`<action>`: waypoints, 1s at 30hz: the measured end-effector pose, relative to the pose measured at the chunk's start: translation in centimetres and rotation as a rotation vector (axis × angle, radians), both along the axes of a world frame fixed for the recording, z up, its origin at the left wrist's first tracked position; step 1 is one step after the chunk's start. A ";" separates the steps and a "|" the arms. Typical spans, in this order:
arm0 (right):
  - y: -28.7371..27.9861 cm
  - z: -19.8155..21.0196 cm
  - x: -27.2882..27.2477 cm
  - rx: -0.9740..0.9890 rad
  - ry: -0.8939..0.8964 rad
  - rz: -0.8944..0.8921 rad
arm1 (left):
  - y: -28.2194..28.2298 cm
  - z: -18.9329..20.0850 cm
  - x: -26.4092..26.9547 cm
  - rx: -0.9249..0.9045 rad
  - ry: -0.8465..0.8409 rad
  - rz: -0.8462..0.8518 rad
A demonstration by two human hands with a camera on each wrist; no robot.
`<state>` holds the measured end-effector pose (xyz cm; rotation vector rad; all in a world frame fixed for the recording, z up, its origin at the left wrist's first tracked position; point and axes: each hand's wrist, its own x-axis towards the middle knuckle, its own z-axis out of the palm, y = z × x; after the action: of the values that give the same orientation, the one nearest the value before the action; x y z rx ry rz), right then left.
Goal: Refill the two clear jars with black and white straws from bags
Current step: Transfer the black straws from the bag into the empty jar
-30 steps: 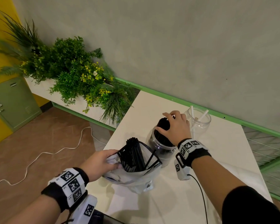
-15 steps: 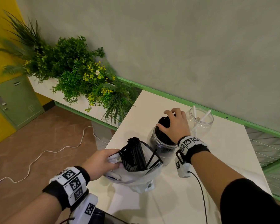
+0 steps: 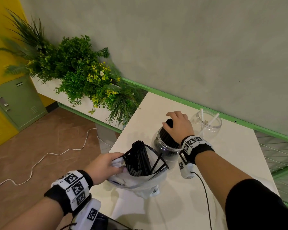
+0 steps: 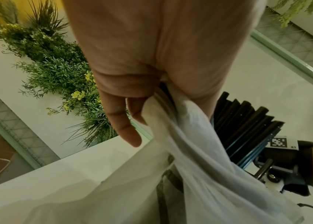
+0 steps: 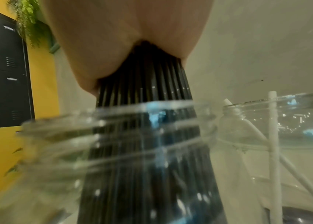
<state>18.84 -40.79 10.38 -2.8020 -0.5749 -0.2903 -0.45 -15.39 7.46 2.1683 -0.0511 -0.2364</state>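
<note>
A clear jar (image 3: 165,150) packed with black straws (image 3: 169,123) stands mid-table. My right hand (image 3: 178,125) grips the top of that straw bundle (image 5: 144,84) from above, over the jar's mouth (image 5: 113,121). Behind it to the right a second clear jar (image 3: 206,125) holds a few white straws (image 5: 273,136). In front, a white plastic bag (image 3: 140,181) holds more black straws (image 3: 138,156). My left hand (image 3: 105,166) grips the bag's left rim (image 4: 170,121), holding it open.
The white table (image 3: 173,205) ends at a green-edged wall rail behind the jars. A planter of green plants (image 3: 83,75) stands left of the table. A white cable (image 3: 40,161) lies on the brown floor, and a green locker (image 3: 15,100) stands far left.
My right hand has stayed on top of the black straws in the jar, shifting only slightly. The left hand keeps its hold on the bag.
</note>
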 end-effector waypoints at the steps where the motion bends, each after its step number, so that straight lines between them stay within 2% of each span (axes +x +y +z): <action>1: 0.0 0.2 0.2 -0.068 0.049 -0.015 | 0.0 0.0 0.0 -0.003 0.003 0.001; 3: 0.2 0.5 0.3 -0.128 0.093 -0.036 | 0.1 0.0 -0.1 -0.011 0.005 0.004; 6: 0.6 0.6 -0.4 -0.094 0.053 -0.044 | 0.2 0.0 -0.3 -0.012 0.010 0.002; 12: 1.4 0.9 -1.4 -0.111 0.160 0.079 | 0.0 0.1 -0.4 -0.031 0.025 0.010; 14: 1.3 1.5 -2.5 -0.004 0.054 0.128 | 0.1 0.0 -0.5 -0.053 0.026 0.011; 16: 1.1 2.2 -4.8 0.212 -0.027 0.192 | 0.2 -0.1 -0.5 -0.062 0.018 0.022; 17: 0.8 2.4 -6.1 0.301 -0.016 0.241 | 0.3 -0.1 -0.6 -0.056 0.026 0.025; 19: 0.1 2.6 -8.9 0.356 0.108 0.353 | 0.5 -0.1 -0.8 -0.043 0.031 0.023; 21: -0.7 2.2 -10.9 0.284 0.286 0.397 | 0.4 0.0 -0.9 -0.040 0.030 0.017; 23: -1.2 1.4 -11.8 0.159 0.375 0.387 | 0.2 0.2 -0.9 -0.046 0.022 0.022; 26: -1.3 1.0 -12.2 0.130 0.379 0.376 | 0.0 0.3 -0.9 -0.041 0.010 0.020; 30: -0.2 3.2 -12.0 0.069 0.360 0.386 | -0.1 0.4 -1.1 -0.041 0.012 0.004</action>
<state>6.82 -40.94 13.56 -2.5163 -0.9655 0.2601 -1.56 -15.45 7.87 2.1261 -0.0450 -0.2436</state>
